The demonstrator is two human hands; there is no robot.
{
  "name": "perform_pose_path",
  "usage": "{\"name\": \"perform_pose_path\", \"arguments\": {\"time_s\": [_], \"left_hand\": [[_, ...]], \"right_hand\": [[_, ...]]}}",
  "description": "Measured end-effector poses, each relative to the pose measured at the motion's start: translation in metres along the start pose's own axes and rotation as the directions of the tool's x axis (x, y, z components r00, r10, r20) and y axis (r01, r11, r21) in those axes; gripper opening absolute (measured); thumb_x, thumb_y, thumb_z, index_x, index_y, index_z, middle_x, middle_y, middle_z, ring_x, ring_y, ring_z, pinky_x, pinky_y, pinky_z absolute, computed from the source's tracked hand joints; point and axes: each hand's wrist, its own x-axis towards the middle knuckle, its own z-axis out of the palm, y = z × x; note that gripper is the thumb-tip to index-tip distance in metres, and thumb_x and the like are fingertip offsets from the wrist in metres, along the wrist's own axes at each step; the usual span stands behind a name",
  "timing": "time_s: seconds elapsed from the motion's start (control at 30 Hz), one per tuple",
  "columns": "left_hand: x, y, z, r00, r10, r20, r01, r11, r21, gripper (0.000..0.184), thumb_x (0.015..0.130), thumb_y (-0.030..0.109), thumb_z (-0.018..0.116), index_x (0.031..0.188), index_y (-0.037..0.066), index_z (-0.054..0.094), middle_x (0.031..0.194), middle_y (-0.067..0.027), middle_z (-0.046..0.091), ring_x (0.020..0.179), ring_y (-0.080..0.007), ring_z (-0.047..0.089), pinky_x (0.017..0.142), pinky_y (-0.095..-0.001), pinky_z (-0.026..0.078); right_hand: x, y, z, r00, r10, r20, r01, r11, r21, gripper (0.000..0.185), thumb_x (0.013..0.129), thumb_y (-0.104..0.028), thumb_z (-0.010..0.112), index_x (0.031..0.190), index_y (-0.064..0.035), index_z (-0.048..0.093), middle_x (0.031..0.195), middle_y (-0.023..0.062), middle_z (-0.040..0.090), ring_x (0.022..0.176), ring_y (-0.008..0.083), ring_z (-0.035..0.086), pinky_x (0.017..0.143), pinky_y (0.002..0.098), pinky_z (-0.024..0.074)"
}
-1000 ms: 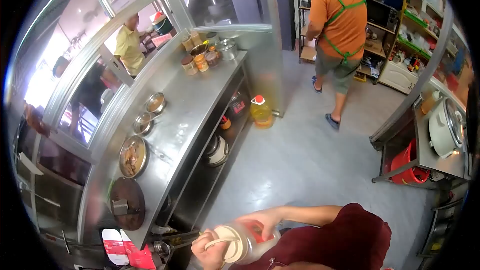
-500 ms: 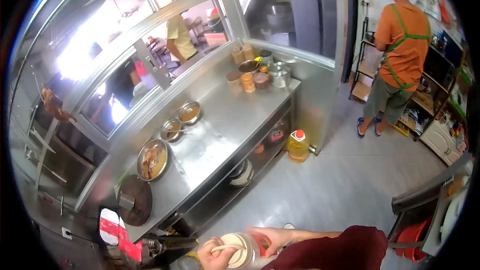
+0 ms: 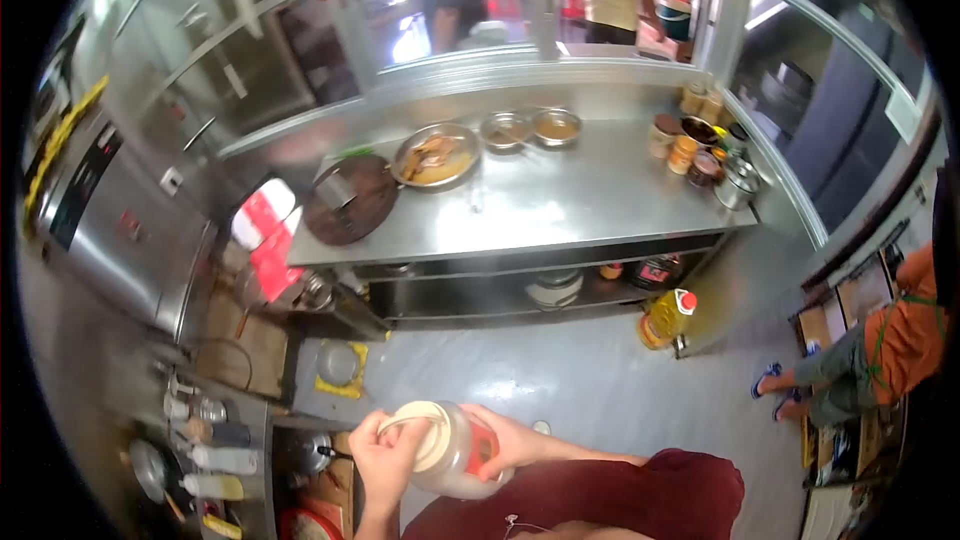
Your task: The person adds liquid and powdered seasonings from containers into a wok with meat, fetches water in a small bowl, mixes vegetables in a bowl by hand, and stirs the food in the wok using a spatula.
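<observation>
A clear jar (image 3: 455, 480) with a cream lid and a red label is held in front of my body, tilted. My left hand (image 3: 383, 458) curls its fingers round the looped handle of the cream lid (image 3: 432, 440). On the jar's other side my right hand (image 3: 512, 440) grips the body by the red label. The lid sits on the jar. What the jar contains is hard to make out.
Ahead stands a steel counter (image 3: 580, 200) with a round chopping board (image 3: 350, 202), a bowl of meat (image 3: 437, 155) and several jars. An oil bottle (image 3: 667, 320) stands on the floor. A person in orange (image 3: 900, 340) is at the right. Sauce bottles (image 3: 215, 460) fill the left shelf.
My view has swung left, so the counter now lies straight ahead and the left-hand shelf shows. Both hands still hold the jar, which now shows more fully.
</observation>
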Motion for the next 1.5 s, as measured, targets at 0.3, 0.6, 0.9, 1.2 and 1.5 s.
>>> {"name": "perform_pose_path", "arguments": {"time_s": [0.3, 0.6, 0.9, 1.2, 1.5], "left_hand": [[-0.107, -0.033, -0.202, 0.879, 0.458, -0.135, -0.424, 0.879, 0.219, 0.021, 0.062, 0.016, 0.075, 0.065, 0.002, 0.059, 0.055, -0.0032, 0.048, 0.049, -0.0116, 0.046, 0.045, -0.0250, 0.036], [-0.175, -0.120, -0.422, 0.626, 0.216, -0.750, 0.130, 0.919, 0.373, 0.032, 0.071, 0.026, 0.068, 0.063, -0.001, 0.052, 0.058, -0.0093, 0.049, 0.051, -0.0178, 0.048, 0.049, -0.0330, 0.038], [-0.175, -0.263, -0.612, 0.524, -0.167, -0.836, 0.371, 0.927, 0.048, 0.040, 0.078, 0.011, 0.047, 0.118, 0.011, 0.044, 0.077, -0.0151, 0.061, 0.072, -0.0227, 0.060, 0.067, -0.0329, 0.046], [-0.178, -0.320, -0.743, 0.792, 0.169, -0.587, 0.397, 0.587, 0.705, 0.020, 0.074, 0.008, 0.050, 0.089, 0.007, 0.063, 0.097, -0.0090, 0.058, 0.088, -0.0220, 0.058, 0.071, -0.0322, 0.047], [-0.135, -0.318, -0.798, 0.951, -0.167, -0.261, 0.307, 0.387, 0.870, 0.021, 0.073, 0.021, 0.056, 0.071, 0.001, 0.061, 0.068, -0.0187, 0.061, 0.069, -0.0332, 0.061, 0.063, -0.0406, 0.049]], "right_hand": [[0.118, 0.022, 0.171, 0.656, 0.034, 0.754, 0.048, 0.995, -0.087, 0.126, 0.037, -0.029, 0.088, 0.132, -0.0005, 0.012, 0.129, 0.0171, 0.032, 0.120, 0.0243, 0.033, 0.100, 0.0361, 0.0286], [0.177, 0.140, 0.454, 0.874, -0.056, 0.483, 0.074, 0.997, -0.018, 0.118, 0.042, -0.019, 0.087, 0.132, -0.0039, 0.013, 0.128, 0.0153, 0.030, 0.117, 0.0248, 0.036, 0.096, 0.0405, 0.0341], [0.293, 0.323, 0.603, 0.884, -0.138, 0.446, 0.317, 0.879, -0.356, 0.111, 0.046, -0.029, 0.083, 0.129, 0.0037, 0.018, 0.127, 0.0214, 0.032, 0.119, 0.0303, 0.033, 0.100, 0.0370, 0.0273], [0.373, 0.389, 0.696, 0.793, -0.016, 0.609, 0.262, 0.911, -0.317, 0.100, 0.050, -0.026, 0.083, 0.125, 0.0030, 0.023, 0.120, 0.0202, 0.039, 0.111, 0.0293, 0.042, 0.094, 0.0362, 0.0346], [0.368, 0.411, 0.716, 0.907, -0.112, 0.406, 0.279, 0.881, -0.382, 0.096, 0.050, -0.028, 0.083, 0.123, 0.0027, 0.028, 0.116, 0.0209, 0.041, 0.108, 0.0311, 0.043, 0.092, 0.0372, 0.0353]]}}
